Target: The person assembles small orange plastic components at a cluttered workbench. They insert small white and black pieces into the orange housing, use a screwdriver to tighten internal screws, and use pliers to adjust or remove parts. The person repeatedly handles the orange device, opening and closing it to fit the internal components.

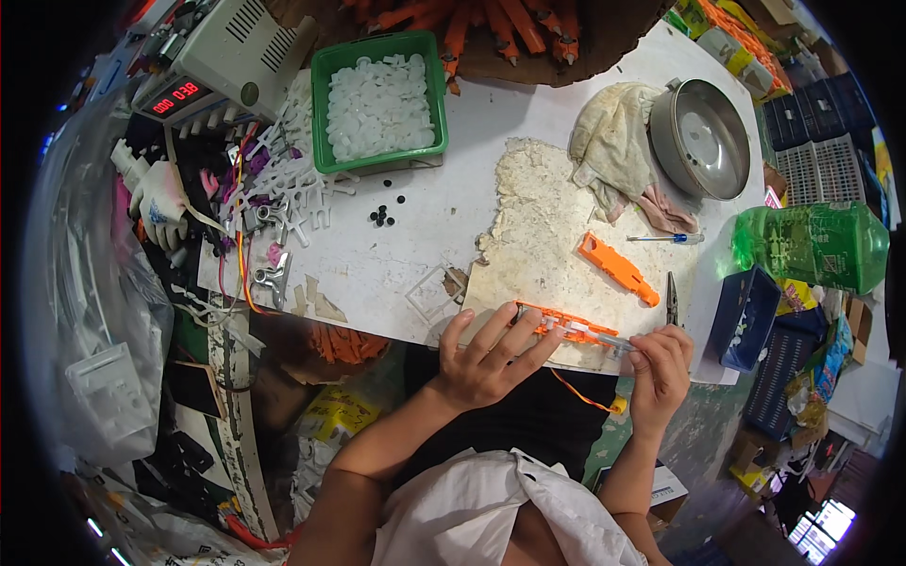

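At the near edge of a scuffed white worktable (pixel 396 255), the left hand (pixel 486 363) presses spread fingers on an orange plastic part (pixel 566 328), while the right hand (pixel 659 370) pinches its right end closed. A green tray (pixel 379 99) of white pieces sits far left, a metal bowl (pixel 700 139) far right, amid crowded workshop clutter.

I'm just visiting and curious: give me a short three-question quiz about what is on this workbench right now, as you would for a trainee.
1. True or false: the green bin holds white plastic parts.
2. Which hand presses the orange open casing flat on the table? A) left hand B) right hand C) neither
3. What tool lies just right of the loose orange cover?

Key:
1. True.
2. A; the right hand pinches the casing's end nearest it.
3. Small pliers, lying free of both hands.
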The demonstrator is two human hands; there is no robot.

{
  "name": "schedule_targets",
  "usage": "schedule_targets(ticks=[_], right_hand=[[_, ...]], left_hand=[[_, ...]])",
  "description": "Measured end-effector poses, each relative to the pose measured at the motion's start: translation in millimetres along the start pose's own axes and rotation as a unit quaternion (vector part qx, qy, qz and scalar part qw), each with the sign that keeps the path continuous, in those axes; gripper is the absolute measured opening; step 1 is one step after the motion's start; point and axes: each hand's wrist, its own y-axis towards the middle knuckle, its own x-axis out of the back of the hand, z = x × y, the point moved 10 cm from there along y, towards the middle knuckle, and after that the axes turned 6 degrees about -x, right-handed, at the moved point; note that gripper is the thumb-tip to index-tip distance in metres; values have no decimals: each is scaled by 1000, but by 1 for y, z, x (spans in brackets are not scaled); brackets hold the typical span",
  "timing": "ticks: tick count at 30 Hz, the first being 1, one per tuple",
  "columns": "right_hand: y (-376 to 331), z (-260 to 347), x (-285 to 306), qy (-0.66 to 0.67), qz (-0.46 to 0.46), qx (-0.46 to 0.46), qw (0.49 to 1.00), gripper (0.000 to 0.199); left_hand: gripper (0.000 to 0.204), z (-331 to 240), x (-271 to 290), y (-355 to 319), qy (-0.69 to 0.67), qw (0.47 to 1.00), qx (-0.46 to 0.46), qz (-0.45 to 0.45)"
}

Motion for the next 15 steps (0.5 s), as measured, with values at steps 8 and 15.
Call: schedule_targets(ticks=[8, 15], right_hand=[[4, 3, -12, 4, 22, 5, 1000, 13], [-4, -15, -8, 30, 7, -36, 999, 12]], left_hand=[[31, 0, 0, 1, 1, 1000, -2, 7], [30, 1, 0, 1, 0, 1000, 2, 5]])
